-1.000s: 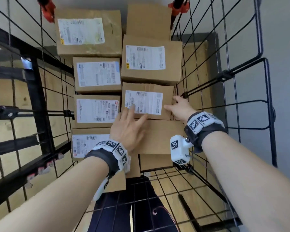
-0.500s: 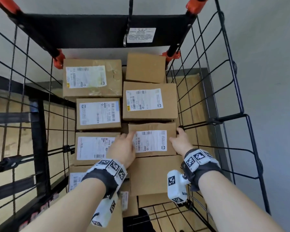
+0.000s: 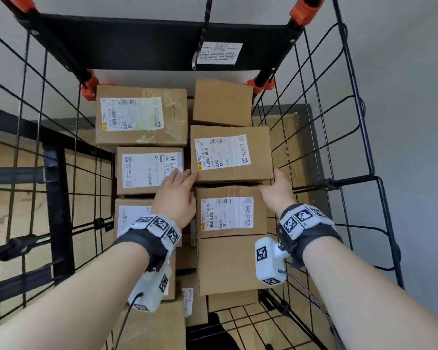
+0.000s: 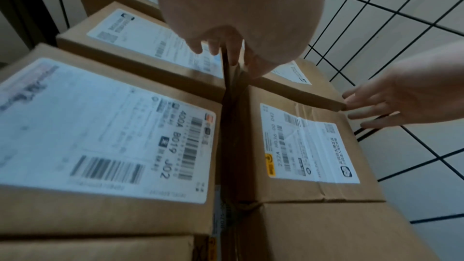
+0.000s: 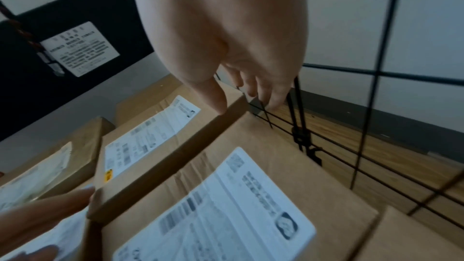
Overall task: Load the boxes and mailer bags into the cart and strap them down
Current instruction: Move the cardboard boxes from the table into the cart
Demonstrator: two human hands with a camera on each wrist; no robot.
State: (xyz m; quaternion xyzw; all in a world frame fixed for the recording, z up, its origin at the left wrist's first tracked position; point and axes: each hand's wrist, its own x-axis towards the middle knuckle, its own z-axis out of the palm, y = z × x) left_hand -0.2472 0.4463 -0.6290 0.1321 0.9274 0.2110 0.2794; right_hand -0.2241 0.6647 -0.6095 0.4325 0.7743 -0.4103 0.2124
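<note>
Your hands bracket one labelled cardboard box [image 3: 232,154] in the right-hand column of the stack inside the wire cart [image 3: 349,137]. In the head view this box lies just past centre, toward 12 o'clock, and overlaps the far edge of the next labelled box [image 3: 229,212] below it in the frame.

Your left hand [image 3: 176,198] reaches in from 7 o'clock. Its fingers [image 4: 227,47] are extended and lie close together, not curled round anything; their tips meet the near left corner of the upper box, at the gap between the two columns. In the left wrist view the fingertips point down into that gap.

Your right hand [image 3: 278,190] reaches in from 5 o'clock. Its thumb [image 5: 216,96] rests on the near right corner of the same box, and the remaining fingers hang loosely spread just beside the cart's right wire wall. You cannot tell whether those fingers touch the box side.

The left column holds three labelled boxes; the middle one [image 3: 149,170] sits at 9 o'clock of the held box, touching your left fingertips' side. An unlabelled box [image 3: 221,102] lies at 12 o'clock, near the black panel [image 3: 137,44] carrying a white sticker [image 3: 219,53]. A dark cord [image 3: 204,29] hangs across that panel.
</note>
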